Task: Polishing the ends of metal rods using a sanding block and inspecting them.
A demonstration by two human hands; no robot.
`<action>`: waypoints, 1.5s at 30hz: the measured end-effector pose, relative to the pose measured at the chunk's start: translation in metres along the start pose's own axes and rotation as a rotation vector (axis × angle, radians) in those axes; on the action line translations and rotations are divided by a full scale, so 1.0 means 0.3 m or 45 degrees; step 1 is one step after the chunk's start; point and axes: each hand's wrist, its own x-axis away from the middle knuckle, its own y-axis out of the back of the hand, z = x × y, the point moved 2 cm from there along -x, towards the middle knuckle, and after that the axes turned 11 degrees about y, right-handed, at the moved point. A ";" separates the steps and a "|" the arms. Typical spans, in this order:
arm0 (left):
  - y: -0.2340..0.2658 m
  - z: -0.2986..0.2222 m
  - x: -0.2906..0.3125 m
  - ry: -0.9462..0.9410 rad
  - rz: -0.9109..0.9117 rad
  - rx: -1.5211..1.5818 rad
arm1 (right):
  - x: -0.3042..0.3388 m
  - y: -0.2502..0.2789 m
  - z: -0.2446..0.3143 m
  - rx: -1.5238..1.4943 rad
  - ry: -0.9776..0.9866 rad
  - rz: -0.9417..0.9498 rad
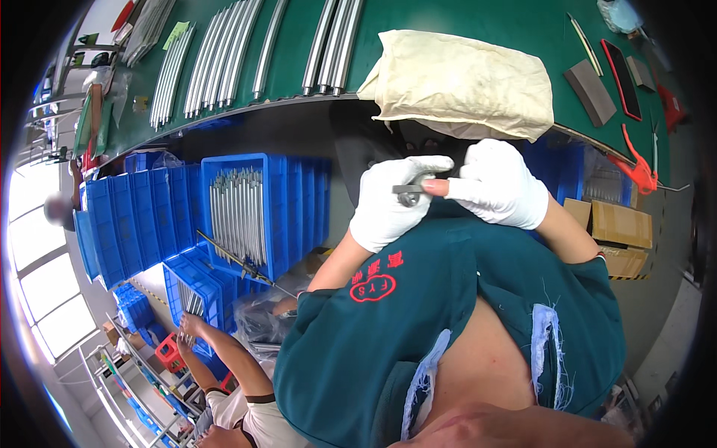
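My left hand (390, 205), in a white glove, is closed around a round metal part (408, 199), seen nearly end-on; most of its length is hidden. Across that end lies a small grey flat bar (404, 189). My right hand (499, 185), gloved in white with a bare thumb tip, has its fingers curled in. Its thumb reaches left and presses on the bar's end. Both hands are held close together in front of my chest, just off the table's near edge. A cream cloth (463, 82) covers something bulky on the table beyond them.
On the green table (299, 45) lie several rows of metal rods (222, 60). At its right are a grey block (590, 91), a red-edged phone (621, 78) and a red-handled tool (640, 160). Blue crates (299, 209) with rods stand left; a co-worker (243, 403) sits lower left.
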 end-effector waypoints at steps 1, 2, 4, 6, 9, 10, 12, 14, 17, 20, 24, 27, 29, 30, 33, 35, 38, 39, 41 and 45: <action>-0.006 -0.009 -0.002 0.001 0.056 -0.048 | -0.012 -0.003 0.004 -0.002 -0.001 0.003; -0.011 0.003 -0.002 0.017 0.073 -0.115 | -0.022 -0.004 0.006 -0.030 -0.013 0.006; -0.001 0.031 -0.002 -0.018 -0.031 -0.004 | -0.015 0.006 -0.006 -0.016 -0.006 0.102; 0.013 0.033 0.001 -0.005 -0.122 0.097 | 0.068 0.021 -0.024 -0.032 -0.037 0.125; 0.015 0.026 -0.010 -0.029 -0.036 -0.057 | 0.077 0.043 -0.025 -0.093 -0.100 -0.004; 0.012 0.017 -0.009 -0.029 -0.034 -0.054 | 0.072 0.051 -0.024 -0.119 -0.121 -0.148; 0.007 0.001 -0.012 0.011 0.005 0.019 | 0.062 0.047 -0.020 -0.109 -0.104 -0.127; 0.004 -0.004 -0.016 0.022 0.056 0.001 | 0.049 0.049 -0.019 -0.100 -0.092 -0.110; -0.005 0.007 -0.016 -0.012 0.150 -0.073 | 0.019 0.042 -0.012 -0.036 -0.017 0.154; -0.016 -0.006 -0.014 -0.069 0.236 -0.169 | -0.022 0.025 0.000 -0.115 0.034 0.074; 0.003 0.004 -0.008 -0.075 0.265 -0.219 | 0.030 0.058 -0.044 -0.117 0.050 0.200; -0.002 0.006 -0.016 -0.079 0.346 -0.181 | 0.005 0.062 -0.028 -0.115 0.041 0.196; -0.007 0.010 -0.012 -0.121 0.343 -0.187 | -0.021 0.057 -0.016 -0.133 0.058 0.204; -0.009 0.015 -0.015 -0.171 0.342 -0.192 | -0.011 0.051 -0.022 -0.139 0.052 0.207; 0.004 0.013 -0.010 -0.104 0.280 -0.214 | 0.028 0.051 -0.040 -0.099 0.030 0.264; 0.002 0.009 -0.012 -0.113 0.261 -0.190 | 0.018 0.043 -0.026 -0.114 0.002 0.149; -0.012 0.023 -0.009 -0.114 0.216 -0.061 | -0.012 0.011 0.004 -0.106 -0.051 0.127; -0.006 0.028 -0.004 -0.092 0.177 0.032 | -0.008 0.016 0.002 -0.094 -0.047 0.123; 0.020 0.023 -0.003 -0.107 0.144 -0.046 | 0.056 0.026 -0.022 -0.112 -0.063 0.156; 0.017 0.024 -0.002 -0.023 0.065 0.011 | 0.075 0.037 -0.012 -0.130 -0.122 0.016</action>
